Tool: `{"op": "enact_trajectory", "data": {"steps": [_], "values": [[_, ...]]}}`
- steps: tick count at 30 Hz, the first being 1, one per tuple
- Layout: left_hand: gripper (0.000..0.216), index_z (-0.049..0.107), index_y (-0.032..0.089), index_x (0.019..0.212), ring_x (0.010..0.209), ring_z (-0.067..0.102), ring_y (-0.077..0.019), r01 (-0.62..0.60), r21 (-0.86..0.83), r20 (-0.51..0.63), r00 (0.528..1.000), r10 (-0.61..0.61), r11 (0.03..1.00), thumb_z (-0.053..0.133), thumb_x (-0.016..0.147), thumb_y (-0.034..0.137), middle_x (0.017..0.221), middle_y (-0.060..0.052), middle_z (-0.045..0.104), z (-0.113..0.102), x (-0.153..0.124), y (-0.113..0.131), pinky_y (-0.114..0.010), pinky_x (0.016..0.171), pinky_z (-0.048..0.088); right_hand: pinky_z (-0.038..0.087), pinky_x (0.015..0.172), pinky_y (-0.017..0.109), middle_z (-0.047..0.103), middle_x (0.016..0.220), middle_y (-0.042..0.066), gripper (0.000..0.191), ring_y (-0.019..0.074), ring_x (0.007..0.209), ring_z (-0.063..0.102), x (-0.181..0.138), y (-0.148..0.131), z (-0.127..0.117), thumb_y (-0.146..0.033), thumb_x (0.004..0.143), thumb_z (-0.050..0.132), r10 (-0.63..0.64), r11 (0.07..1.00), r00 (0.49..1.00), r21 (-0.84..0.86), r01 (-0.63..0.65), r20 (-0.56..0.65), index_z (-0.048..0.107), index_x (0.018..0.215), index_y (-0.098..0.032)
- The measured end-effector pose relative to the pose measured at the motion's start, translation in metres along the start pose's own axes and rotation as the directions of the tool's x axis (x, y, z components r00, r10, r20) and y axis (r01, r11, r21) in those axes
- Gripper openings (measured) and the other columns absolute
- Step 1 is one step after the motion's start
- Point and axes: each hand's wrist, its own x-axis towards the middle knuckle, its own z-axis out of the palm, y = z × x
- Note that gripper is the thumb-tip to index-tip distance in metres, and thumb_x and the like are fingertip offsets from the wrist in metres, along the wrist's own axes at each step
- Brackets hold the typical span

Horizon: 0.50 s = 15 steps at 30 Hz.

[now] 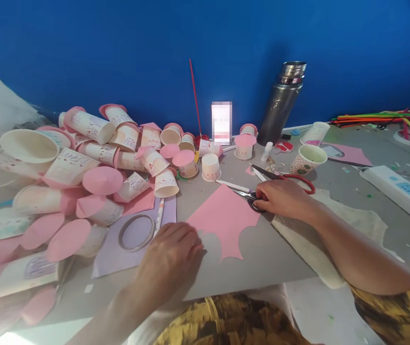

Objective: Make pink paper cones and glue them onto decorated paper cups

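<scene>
My right hand (280,196) is closed around the black handle of a pair of scissors (242,193), whose blades point left over the top of a sheet of pink paper (222,211). Curved notches are cut from the paper's lower side, leaving a flared tab. My left hand (176,254) rests on the table by the paper's left edge, fingers curled and together; their tips and anything under them are hidden. A roll of tape (137,214) and a white marker (159,214) lie beyond it on purple paper (113,261).
Many paper cups with pink discs (103,180) are heaped at left. Red-handled scissors (299,181), a patterned cup (308,159) and a steel flask (282,105) stand or lie beyond my right hand. A cloth (356,218) lies under my right forearm; a power strip (402,187) is farther right.
</scene>
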Motion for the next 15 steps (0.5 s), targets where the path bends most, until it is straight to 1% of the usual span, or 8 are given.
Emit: {"op": "enact_trajectory", "data": {"steps": [1,2,3,4,6,9,12,15], "values": [[0.020,0.071,0.017,0.097,0.111,0.068,-0.0308,-0.003,0.006,-0.009,1.000,0.004,1.000,0.051,0.097,0.021,0.110,-0.012,0.075,0.003,0.004,0.005,-0.050,0.095,0.051,0.023,0.052,0.029,0.074,0.078,0.005,0.015,0.0222,0.071,0.066,0.000,0.000,0.001,-0.036,0.084,0.064,0.012,1.000,1.000,-0.005,-0.012,0.001,0.066,0.077,-0.023],[0.021,0.070,0.017,0.107,0.126,0.060,-0.0354,0.000,0.013,-0.004,1.000,0.000,1.000,0.053,0.097,0.025,0.124,-0.014,0.071,0.006,0.008,0.010,-0.058,0.105,0.045,0.023,0.052,0.029,0.074,0.079,0.005,0.016,0.0229,0.072,0.066,0.000,-0.001,0.001,-0.036,0.084,0.063,0.026,1.000,1.000,-0.012,-0.026,0.001,0.066,0.076,-0.022],[0.025,0.068,0.018,0.116,0.136,0.052,-0.0376,0.012,0.005,0.034,0.999,-0.012,1.000,0.055,0.097,0.029,0.135,-0.015,0.066,0.009,0.011,0.015,-0.065,0.112,0.037,0.022,0.052,0.030,0.074,0.079,0.006,0.018,0.0238,0.072,0.066,0.000,-0.001,0.001,-0.037,0.084,0.062,0.038,0.999,0.999,-0.020,-0.038,-0.001,0.066,0.075,-0.022],[0.031,0.065,0.019,0.122,0.141,0.047,-0.0385,0.013,-0.014,0.083,0.997,-0.012,1.000,0.058,0.096,0.035,0.141,-0.016,0.062,0.013,0.012,0.019,-0.068,0.115,0.031,0.022,0.052,0.030,0.074,0.079,0.007,0.018,0.0246,0.072,0.067,0.000,-0.001,0.001,-0.037,0.084,0.062,0.049,0.998,0.999,-0.026,-0.049,-0.004,0.066,0.075,-0.022],[0.043,0.061,0.021,0.131,0.143,0.044,-0.0388,-0.008,-0.067,0.185,0.983,0.020,0.998,0.063,0.094,0.042,0.147,-0.017,0.057,0.019,0.012,0.021,-0.068,0.116,0.031,0.022,0.052,0.030,0.074,0.078,0.007,0.018,0.0251,0.071,0.067,0.000,-0.001,-0.001,-0.036,0.084,0.061,0.063,0.997,0.998,-0.032,-0.064,-0.007,0.067,0.075,-0.022],[0.059,0.053,0.019,0.143,0.145,0.042,-0.0397,-0.050,-0.099,0.261,0.963,0.074,0.994,0.065,0.091,0.046,0.154,-0.021,0.049,0.023,0.006,0.017,-0.064,0.113,0.041,0.024,0.052,0.030,0.074,0.076,0.004,0.015,0.0228,0.070,0.066,0.001,0.000,-0.003,-0.035,0.083,0.062,0.060,0.998,0.998,-0.013,-0.060,0.001,0.067,0.076,-0.023],[0.058,0.053,0.021,0.142,0.145,0.042,-0.0395,-0.061,-0.103,0.276,0.957,0.087,0.993,0.065,0.091,0.045,0.155,-0.019,0.049,0.019,0.002,0.014,-0.063,0.112,0.043,0.025,0.052,0.029,0.073,0.075,0.001,0.014,0.0201,0.068,0.064,0.001,0.004,-0.005,-0.035,0.083,0.064,0.039,0.999,0.999,0.018,-0.039,0.013,0.066,0.076,-0.024],[0.042,0.061,0.023,0.130,0.142,0.047,-0.0368,-0.054,-0.150,0.250,0.964,0.091,0.987,0.067,0.091,0.037,0.147,-0.016,0.057,0.009,0.001,0.016,-0.059,0.112,0.045,0.025,0.052,0.029,0.073,0.073,0.000,0.014,0.0192,0.066,0.064,0.000,0.008,-0.004,-0.035,0.083,0.064,0.004,0.999,1.000,0.043,-0.005,0.026,0.064,0.074,-0.024]]}}
